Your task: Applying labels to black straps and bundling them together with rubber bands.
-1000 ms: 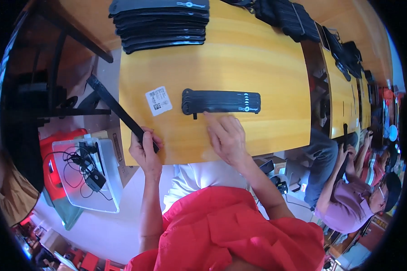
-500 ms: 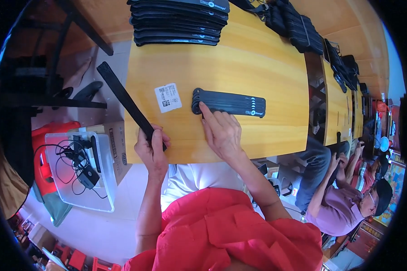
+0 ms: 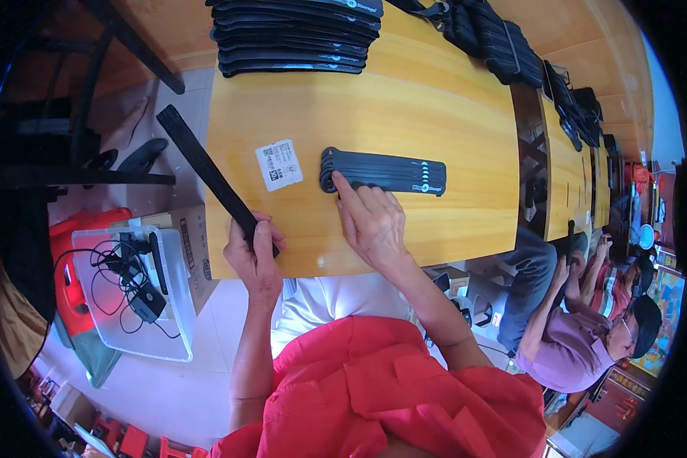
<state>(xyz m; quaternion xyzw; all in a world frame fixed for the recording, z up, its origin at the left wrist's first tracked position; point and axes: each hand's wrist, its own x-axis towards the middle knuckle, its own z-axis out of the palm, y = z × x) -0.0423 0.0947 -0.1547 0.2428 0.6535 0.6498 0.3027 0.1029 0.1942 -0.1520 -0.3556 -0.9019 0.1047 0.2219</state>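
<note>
My left hand [image 3: 253,256], at the near left table edge, is closed around a bundle of long black straps [image 3: 206,175] that slants up to the left, past the edge. My right hand [image 3: 374,225] rests on the table with its fingers stretched out. Its index fingertip touches the left end of a fanned stack of flat black straps [image 3: 385,171] with rounded ends and a white printed mark at the right. Between the two bundles lies a white printed label sheet [image 3: 278,164].
A tall pile of black straps [image 3: 294,46] sits at the far left of the wooden table [image 3: 450,237]; more black bundles [image 3: 504,46] lie at the far right. A clear plastic bin [image 3: 133,336] with cables stands on the floor at left. A seated person [image 3: 569,343] works at right.
The view has shifted slightly, moving the table and its things a little to the left. Both hands keep the same hold and touch.
</note>
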